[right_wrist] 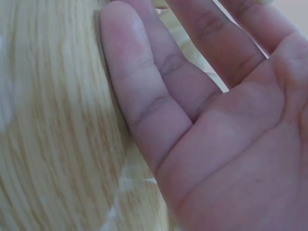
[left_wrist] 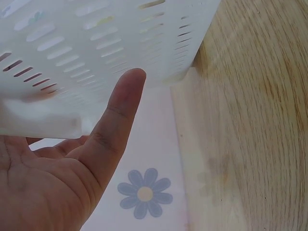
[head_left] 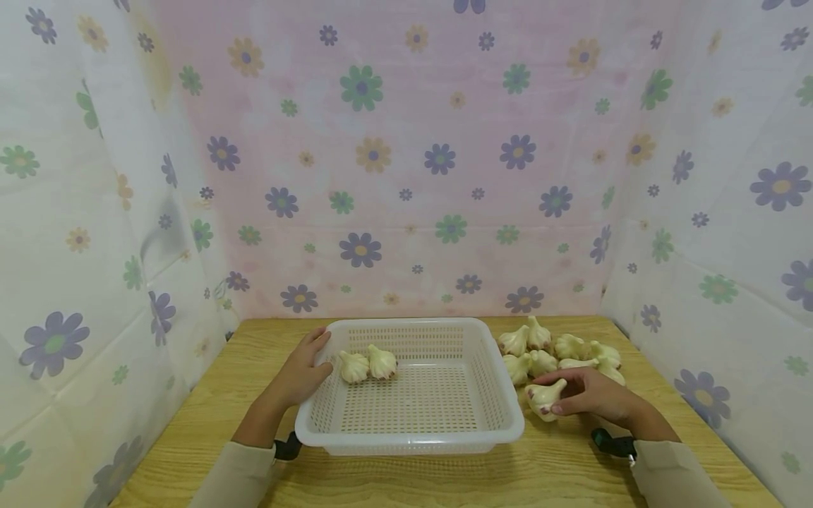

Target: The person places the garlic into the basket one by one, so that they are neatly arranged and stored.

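A white plastic basket (head_left: 406,440) with slotted walls stands on the table. My left hand (head_left: 301,374) grips its left rim, with the thumb over the rim; in the left wrist view one finger (left_wrist: 118,113) lies along the slotted outer wall. Two garlic bulbs, one (head_left: 353,367) beside the other (head_left: 382,362), lie inside at the left. To the right of the basket, my right hand (head_left: 593,396) pinches another garlic bulb (head_left: 542,400) between thumb and fingers. In the right wrist view the palm (right_wrist: 231,159) and fingers hide that bulb.
Several more garlic bulbs (head_left: 569,346) are heaped behind my right hand, close to the basket's right side. The wooden table (head_left: 394,487) is bounded by a flowered cloth (head_left: 406,268) at the back and on both sides.
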Available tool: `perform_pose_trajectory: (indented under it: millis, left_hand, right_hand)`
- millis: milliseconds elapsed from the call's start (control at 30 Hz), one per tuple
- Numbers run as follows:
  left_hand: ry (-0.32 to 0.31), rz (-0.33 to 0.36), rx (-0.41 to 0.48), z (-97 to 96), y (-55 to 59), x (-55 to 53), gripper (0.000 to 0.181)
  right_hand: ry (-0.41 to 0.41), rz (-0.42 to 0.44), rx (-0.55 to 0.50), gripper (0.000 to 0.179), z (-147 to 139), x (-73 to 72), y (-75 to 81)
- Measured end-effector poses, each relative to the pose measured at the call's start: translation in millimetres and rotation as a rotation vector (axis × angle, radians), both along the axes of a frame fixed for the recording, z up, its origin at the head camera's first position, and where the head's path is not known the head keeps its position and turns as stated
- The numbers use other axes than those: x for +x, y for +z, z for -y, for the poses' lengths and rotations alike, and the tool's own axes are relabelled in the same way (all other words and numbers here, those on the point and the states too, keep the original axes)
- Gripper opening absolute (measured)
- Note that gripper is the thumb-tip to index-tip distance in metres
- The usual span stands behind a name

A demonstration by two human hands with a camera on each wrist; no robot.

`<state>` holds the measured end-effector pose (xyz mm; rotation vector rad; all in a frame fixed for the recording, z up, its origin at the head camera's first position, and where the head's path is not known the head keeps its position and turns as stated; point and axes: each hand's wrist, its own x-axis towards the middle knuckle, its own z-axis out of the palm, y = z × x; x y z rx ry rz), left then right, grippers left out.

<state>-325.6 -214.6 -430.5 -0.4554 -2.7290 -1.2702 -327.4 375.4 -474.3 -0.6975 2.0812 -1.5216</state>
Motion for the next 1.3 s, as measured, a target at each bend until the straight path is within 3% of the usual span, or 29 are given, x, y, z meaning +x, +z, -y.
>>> perform_pose_trajectory:
  millis: [1067,1300]
  left_hand:
    - [-0.005,0.006,0.005,-0.2,0.0,1.6,0.071]
    - [-0.011,0.008,0.01,-1.0,1.9,3.0,0.071]
  right_hand:
    - [0.016,-0.003,-0.044,0.052,-1.0,-0.2,-0.2]
    - [-0.023,0.006,-0.011,0.053,-2.7,-1.1,0.0]
